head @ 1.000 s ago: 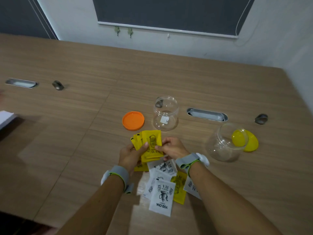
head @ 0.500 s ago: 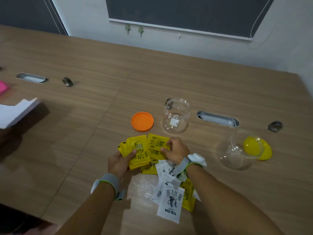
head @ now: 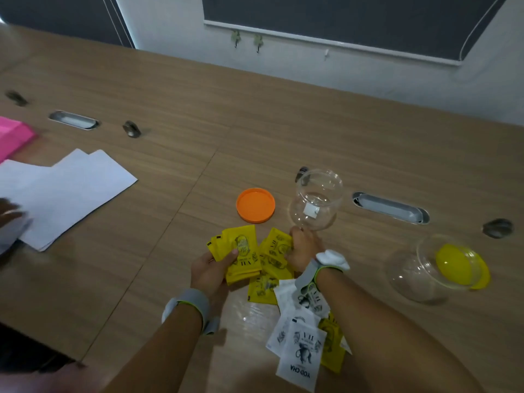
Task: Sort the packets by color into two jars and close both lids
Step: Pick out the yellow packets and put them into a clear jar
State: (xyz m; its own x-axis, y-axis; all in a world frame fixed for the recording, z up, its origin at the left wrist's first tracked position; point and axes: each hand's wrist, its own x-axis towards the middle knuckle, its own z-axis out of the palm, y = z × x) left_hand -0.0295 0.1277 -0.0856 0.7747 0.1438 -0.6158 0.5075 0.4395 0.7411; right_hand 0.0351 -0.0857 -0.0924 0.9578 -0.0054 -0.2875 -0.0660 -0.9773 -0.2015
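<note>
A broad wooden surface [head: 283,131] with a fine grain and thin seams between its panels filled most of the view, and oval metal cable slots [head: 390,207] and small metal caps [head: 131,129] were set into it. Behind it ran a pale wall [head: 312,69] carrying a dark board [head: 340,18] with a light lower rail, two small hooks [head: 246,41] below that rail, and a thin white cord [head: 479,22] at the board's right end. A second dark panel [head: 56,15] stood at the far left, and the light was soft and even.
</note>
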